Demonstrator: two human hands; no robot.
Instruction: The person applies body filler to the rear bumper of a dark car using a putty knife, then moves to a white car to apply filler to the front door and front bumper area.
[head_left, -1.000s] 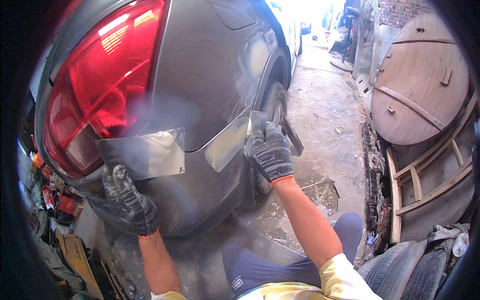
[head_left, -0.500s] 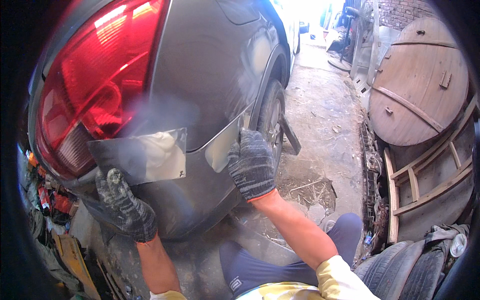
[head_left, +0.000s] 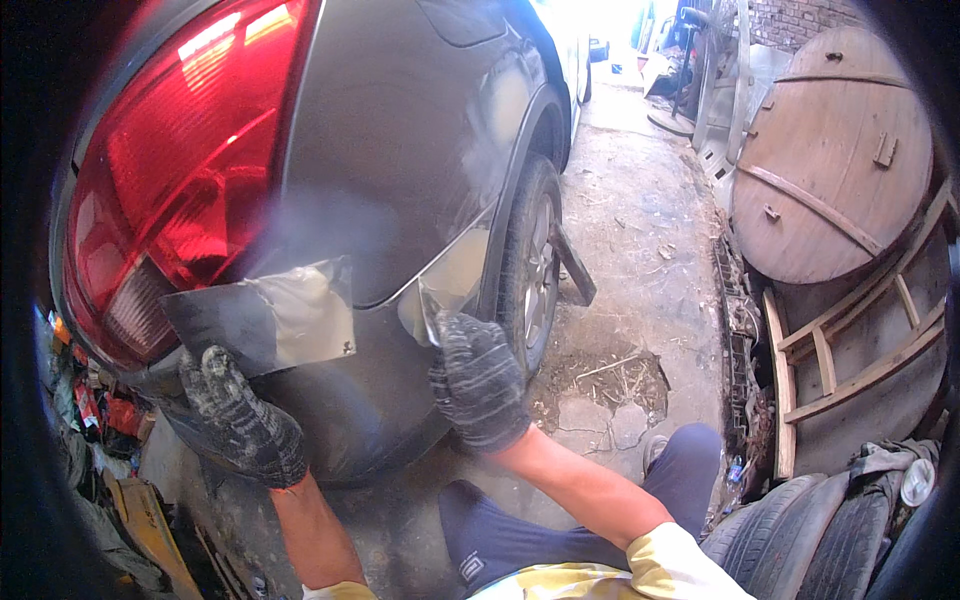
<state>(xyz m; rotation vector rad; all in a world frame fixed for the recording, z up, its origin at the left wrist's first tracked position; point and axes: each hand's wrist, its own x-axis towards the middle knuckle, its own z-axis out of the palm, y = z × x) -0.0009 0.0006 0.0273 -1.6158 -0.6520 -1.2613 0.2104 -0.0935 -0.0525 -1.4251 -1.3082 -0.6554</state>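
Note:
I see the rear corner of a dark grey car [head_left: 380,120] with a red tail light [head_left: 190,140]. My left hand [head_left: 240,420], in a grey knit glove, is closed on the lower left of a rectangular plate [head_left: 210,325] that carries pale, creamy paste [head_left: 310,310]. My gloved right hand [head_left: 478,380] grips a thin spreader [head_left: 430,305] over a pale patch [head_left: 450,255] on the bodywork below the panel seam, behind the rear wheel [head_left: 530,270]. Whether the spreader's blade touches the patch is hard to tell.
A block [head_left: 570,260] stands by the wheel on cracked concrete [head_left: 630,180]. To the right are a round wooden board [head_left: 830,150], a wooden frame [head_left: 820,360], a brick wall [head_left: 790,20] and stacked tyres [head_left: 790,530]. Jumbled items [head_left: 110,420] lie at lower left.
My right hand and the spreader have moved leftward and down across the pale patch. My left hand and the plate have shifted slightly left and down in view.

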